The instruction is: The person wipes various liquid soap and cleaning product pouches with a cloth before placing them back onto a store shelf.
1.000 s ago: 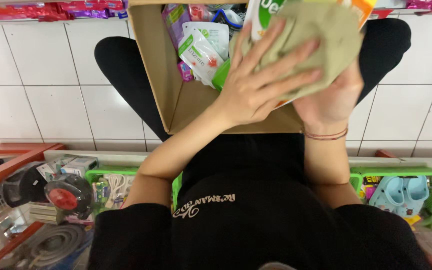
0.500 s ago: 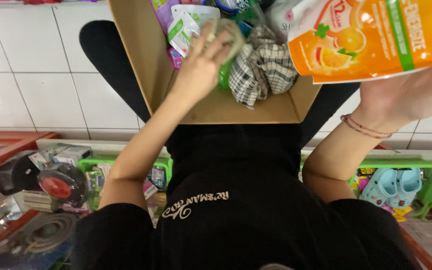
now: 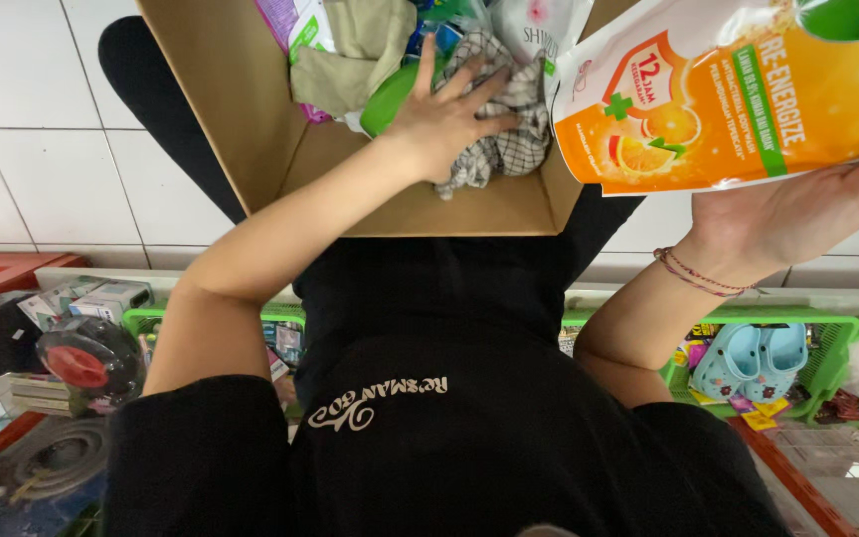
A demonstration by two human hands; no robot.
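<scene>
The orange pouch [image 3: 738, 94] has lifted right, gripped by the right hand [image 3: 797, 214]; left hand [image 3: 444, 119] presses spread-fingered on the checked cloth [image 3: 509, 119]; the pouch could slip.

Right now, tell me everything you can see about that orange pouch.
The orange pouch is a glossy, flexible plastic refill bag, orange with a white upper corner, citrus-slice pictures, a green vertical stripe and a green patch at its top edge. It looks full and sealed. It is held tilted above the cardboard box's right side, the right hand gripping its lower edge.

Cardboard box [image 3: 251, 119] w/ cloths [image 3: 509, 129], pouches [image 3: 539, 25]
</scene>
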